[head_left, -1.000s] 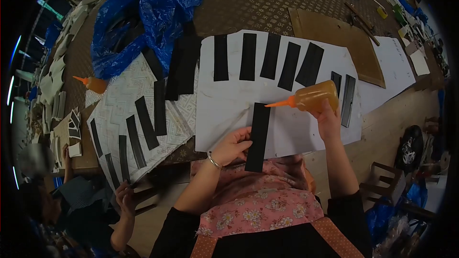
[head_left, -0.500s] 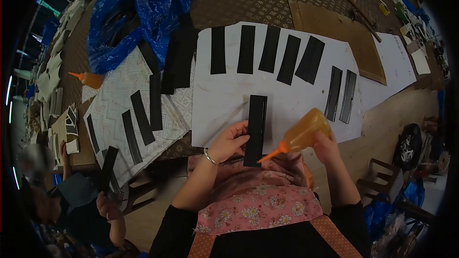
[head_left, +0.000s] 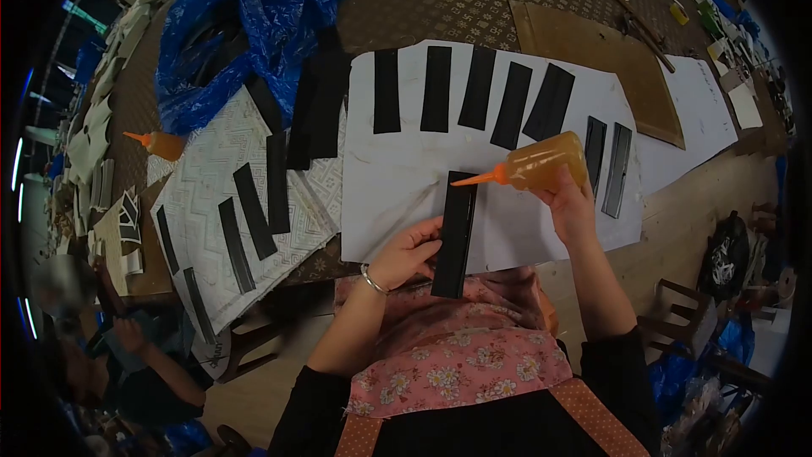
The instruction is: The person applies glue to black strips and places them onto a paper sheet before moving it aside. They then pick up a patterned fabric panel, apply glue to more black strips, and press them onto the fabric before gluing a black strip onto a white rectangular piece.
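Observation:
My left hand grips a long black strip by its left edge, near the table's front edge. A glossy line runs along the strip's right side. My right hand is wrapped round a squeeze bottle of amber liquid, tilted on its side. Its orange nozzle points left, its tip over the strip's far end; whether it touches cannot be made out. Beneath lies a white sheet with several black strips in a row. Two shinier strips lie at its right.
Left of the sheet, a patterned board carries more black strips. Behind it are a blue plastic bag and a second orange-tipped bottle. A brown board lies at back right. Another person's arm is at lower left.
My right hand has raised the bottle, moving the nozzle from the strip's near end to its far end. My left hand stays on the strip. The other person's hand has moved left.

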`<action>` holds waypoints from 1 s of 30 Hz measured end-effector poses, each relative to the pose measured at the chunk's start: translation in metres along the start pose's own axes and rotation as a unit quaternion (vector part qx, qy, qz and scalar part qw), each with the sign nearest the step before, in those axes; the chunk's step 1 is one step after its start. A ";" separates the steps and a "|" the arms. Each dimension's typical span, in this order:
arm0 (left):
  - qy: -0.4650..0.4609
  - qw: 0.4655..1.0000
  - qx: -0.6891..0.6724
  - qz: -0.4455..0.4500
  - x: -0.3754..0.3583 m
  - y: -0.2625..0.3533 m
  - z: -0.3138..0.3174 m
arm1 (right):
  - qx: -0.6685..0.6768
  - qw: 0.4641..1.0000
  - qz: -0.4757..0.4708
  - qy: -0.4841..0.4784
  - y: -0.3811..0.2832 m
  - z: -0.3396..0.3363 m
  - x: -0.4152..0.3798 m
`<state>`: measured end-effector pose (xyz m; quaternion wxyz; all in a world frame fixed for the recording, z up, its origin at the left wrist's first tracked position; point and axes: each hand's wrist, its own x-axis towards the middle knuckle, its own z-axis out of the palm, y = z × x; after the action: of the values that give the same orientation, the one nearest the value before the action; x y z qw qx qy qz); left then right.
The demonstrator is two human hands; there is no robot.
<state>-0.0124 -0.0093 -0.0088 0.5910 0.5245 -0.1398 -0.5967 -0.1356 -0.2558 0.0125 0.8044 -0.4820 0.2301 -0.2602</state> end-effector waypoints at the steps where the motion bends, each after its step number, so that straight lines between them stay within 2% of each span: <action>1: -0.001 1.000 0.000 0.003 0.001 0.000 0.000 | 0.011 1.000 0.024 -0.010 -0.001 -0.002 -0.005; 6: 0.007 1.000 0.007 0.003 0.001 0.000 0.000 | 0.028 0.994 0.092 -0.043 0.003 -0.013 -0.051; 8: 0.004 1.000 0.010 0.008 0.001 0.005 0.003 | -0.013 0.989 0.115 -0.092 0.007 -0.026 -0.075; 9: 0.006 1.000 0.015 0.007 0.001 0.008 0.005 | -0.015 0.990 0.110 -0.086 0.003 -0.032 -0.085; 11: -0.002 1.000 0.022 0.005 0.009 0.014 0.016 | 0.020 0.982 0.130 -0.135 -0.011 -0.043 -0.099; 12: 0.008 0.999 0.034 0.015 0.016 0.016 0.024 | 0.018 0.984 0.126 -0.128 -0.020 -0.048 -0.103; 14: 0.011 0.998 0.049 0.025 0.038 0.016 0.041 | 0.184 0.979 0.083 -0.027 -0.036 -0.057 -0.107; 15: 0.004 0.993 0.110 0.032 0.055 0.011 0.049 | 0.183 0.980 0.078 -0.022 -0.040 -0.071 -0.109; 16: -0.003 0.984 0.171 0.040 0.070 0.007 0.058 | 0.234 0.971 0.038 0.014 -0.044 -0.090 -0.110; 17: -0.009 0.984 0.175 0.042 0.085 0.005 0.068 | 0.283 0.958 -0.003 0.049 -0.048 -0.104 -0.111; 18: -0.001 0.978 0.200 0.053 0.098 0.004 0.079 | 0.283 0.958 -0.008 0.051 -0.054 -0.109 -0.114; 20: 0.004 0.971 0.228 0.066 0.113 0.002 0.091 | 0.269 0.954 -0.068 0.112 -0.066 -0.115 -0.121; 22: 0.072 0.887 0.407 0.206 0.119 0.001 0.097 | 0.263 0.954 -0.082 0.116 -0.070 -0.121 -0.127; 26: 0.130 0.850 0.453 0.236 0.099 0.021 0.088 | 0.268 0.950 -0.078 0.138 -0.070 -0.125 -0.127; 28: 0.212 0.824 0.478 0.216 0.090 0.046 0.059 | 0.269 0.955 -0.070 0.102 -0.068 -0.130 -0.122; 30: 0.311 0.783 0.480 0.243 0.097 0.064 -0.002 | 0.274 0.958 -0.057 0.062 -0.063 -0.124 -0.114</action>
<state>0.0488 -0.1074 -0.0039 0.3998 0.8462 -0.3397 -0.0934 -0.3112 -0.2892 0.0290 0.8735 -0.2382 0.1718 -0.3884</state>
